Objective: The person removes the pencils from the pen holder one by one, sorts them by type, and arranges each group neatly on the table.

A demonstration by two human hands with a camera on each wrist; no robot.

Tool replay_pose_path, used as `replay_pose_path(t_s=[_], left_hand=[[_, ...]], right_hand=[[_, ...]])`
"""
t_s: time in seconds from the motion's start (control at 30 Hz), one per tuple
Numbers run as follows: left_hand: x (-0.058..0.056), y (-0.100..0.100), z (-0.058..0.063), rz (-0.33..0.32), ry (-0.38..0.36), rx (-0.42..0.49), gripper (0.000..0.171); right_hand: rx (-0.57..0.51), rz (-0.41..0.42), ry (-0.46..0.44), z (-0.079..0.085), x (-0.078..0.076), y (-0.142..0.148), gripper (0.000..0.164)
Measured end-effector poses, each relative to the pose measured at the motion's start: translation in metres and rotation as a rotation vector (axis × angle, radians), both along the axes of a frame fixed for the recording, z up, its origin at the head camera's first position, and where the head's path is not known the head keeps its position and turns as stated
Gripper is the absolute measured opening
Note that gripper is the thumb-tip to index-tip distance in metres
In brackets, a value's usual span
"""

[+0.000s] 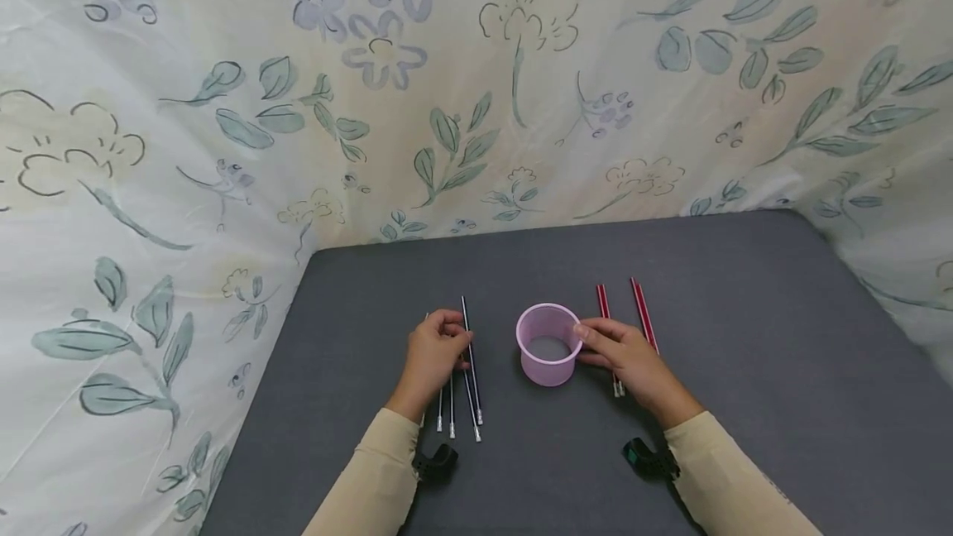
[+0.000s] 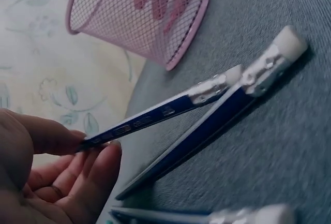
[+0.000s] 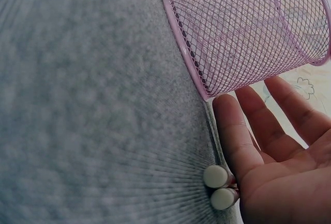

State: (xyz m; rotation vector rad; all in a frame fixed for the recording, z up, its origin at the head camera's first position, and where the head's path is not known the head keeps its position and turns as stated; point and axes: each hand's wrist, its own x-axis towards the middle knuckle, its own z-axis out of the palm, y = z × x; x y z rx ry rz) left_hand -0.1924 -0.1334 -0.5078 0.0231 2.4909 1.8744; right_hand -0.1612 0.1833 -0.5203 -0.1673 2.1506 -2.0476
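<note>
My left hand (image 1: 435, 354) pinches a blue pencil (image 2: 139, 120) between thumb and fingertips, its white eraser end slanting just over the dark cloth. Beside it lies another blue pencil (image 2: 196, 133) with a silver ferrule. More pencils (image 1: 451, 408) lie under and around this hand. A pink mesh pencil cup (image 1: 548, 372) stands upright between the hands, its mouth upward. My right hand (image 1: 629, 358) is at the cup's right side; in the right wrist view its fairly straight fingers (image 3: 238, 131) touch the mesh wall. The thumb is hidden there.
Two pairs of red pencils, a left pair (image 1: 604, 302) and a right pair (image 1: 644, 313), lie partly beneath the right hand. The dark grey table cover (image 1: 744, 313) runs back to a flower-printed cloth (image 1: 447, 64).
</note>
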Motion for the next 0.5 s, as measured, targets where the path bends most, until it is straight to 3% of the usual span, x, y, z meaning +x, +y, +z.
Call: replay_pose_path(t_s=[0.3,0.5], left_hand=[[0.007,-0.0015,0.0029,0.006,-0.038,-0.2,0.028],[0.0103,-0.0018,-0.0042,0.05,0.053,-0.418,0.03]], right_hand=[[-0.005,0.009,0.016,-0.002,0.0009,0.0016,0.044],[-0.004,0.009,0.024,-0.0034,0.001,0.002,0.044]])
